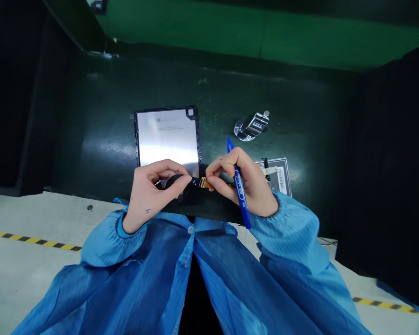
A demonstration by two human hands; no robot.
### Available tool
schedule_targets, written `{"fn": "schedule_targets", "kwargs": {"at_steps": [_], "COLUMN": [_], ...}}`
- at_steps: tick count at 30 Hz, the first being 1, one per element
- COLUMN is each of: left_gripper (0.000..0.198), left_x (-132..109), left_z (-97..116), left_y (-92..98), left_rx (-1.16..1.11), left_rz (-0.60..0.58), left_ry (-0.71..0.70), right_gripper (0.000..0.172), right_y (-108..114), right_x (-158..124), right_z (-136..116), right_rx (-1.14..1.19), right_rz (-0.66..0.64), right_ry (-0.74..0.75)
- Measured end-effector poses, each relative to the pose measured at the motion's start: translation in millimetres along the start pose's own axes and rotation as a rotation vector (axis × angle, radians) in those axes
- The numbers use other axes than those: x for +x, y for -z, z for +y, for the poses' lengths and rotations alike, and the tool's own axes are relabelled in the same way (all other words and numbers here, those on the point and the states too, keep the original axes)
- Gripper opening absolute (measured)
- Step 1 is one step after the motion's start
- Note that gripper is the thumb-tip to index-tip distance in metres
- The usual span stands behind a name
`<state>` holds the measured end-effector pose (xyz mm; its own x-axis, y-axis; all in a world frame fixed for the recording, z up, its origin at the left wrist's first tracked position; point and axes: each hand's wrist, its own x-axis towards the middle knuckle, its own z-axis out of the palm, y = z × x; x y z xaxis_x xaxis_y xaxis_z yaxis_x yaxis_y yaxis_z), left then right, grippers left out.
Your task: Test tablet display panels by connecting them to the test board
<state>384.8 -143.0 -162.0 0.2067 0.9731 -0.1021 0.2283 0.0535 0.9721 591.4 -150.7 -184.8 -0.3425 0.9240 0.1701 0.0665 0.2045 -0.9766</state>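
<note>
Hands meet at the near edge of a dark green table (101,139), where a display panel (168,137) lies flat, shiny side up. Left hand (150,193) pinches the black ribbon cable (192,181) coming off the panel's near edge, fingers closed narrowly on it. Right hand (246,184) grips the cable's orange connector end (206,183) with thumb and forefinger while a blue marker pen (240,186) is tucked under the remaining fingers, cap pointing far. Judged from this, the cable is being checked or handled; no fresh pen mark on the panel is visible. A metal tally counter (251,125) sits far right, untouched, and a second, smaller panel (277,174) lies just right of the right hand.
</note>
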Motion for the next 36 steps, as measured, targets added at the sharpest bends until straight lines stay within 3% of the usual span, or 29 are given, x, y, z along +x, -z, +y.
{"fn": "schedule_targets", "kwargs": {"at_steps": [5, 23, 26, 31, 36], "left_gripper": [0.007, 0.007, 0.006, 0.016, 0.014], "left_x": [-0.5, -5.2, -3.6, 2.0, 3.1], "left_z": [1.7, 0.7, 1.4, 2.7, 4.8], "left_y": [-8.7, -13.6, -12.5, -9.1, -8.3], "left_rx": [0.123, 0.241, 0.251, 0.197, 0.121], "left_rz": [0.021, 0.116, 0.069, -0.118, -0.150], "left_ry": [-0.023, -0.101, -0.092, -0.045, 0.011], "right_gripper": [0.034, 0.032, 0.032, 0.033, 0.030], "right_y": [1.6, 0.1, -0.3, 0.4, 0.9], "right_x": [-1.1, -1.9, -2.2, -2.7, -2.4], "right_z": [-0.7, -0.3, -1.8, -1.5, 0.3], "right_rx": [-0.016, -0.055, -0.050, -0.037, -0.037], "right_rz": [0.002, 0.008, 0.005, -0.001, -0.002], "right_ry": [0.040, 0.051, 0.024, 0.032, 0.075]}}
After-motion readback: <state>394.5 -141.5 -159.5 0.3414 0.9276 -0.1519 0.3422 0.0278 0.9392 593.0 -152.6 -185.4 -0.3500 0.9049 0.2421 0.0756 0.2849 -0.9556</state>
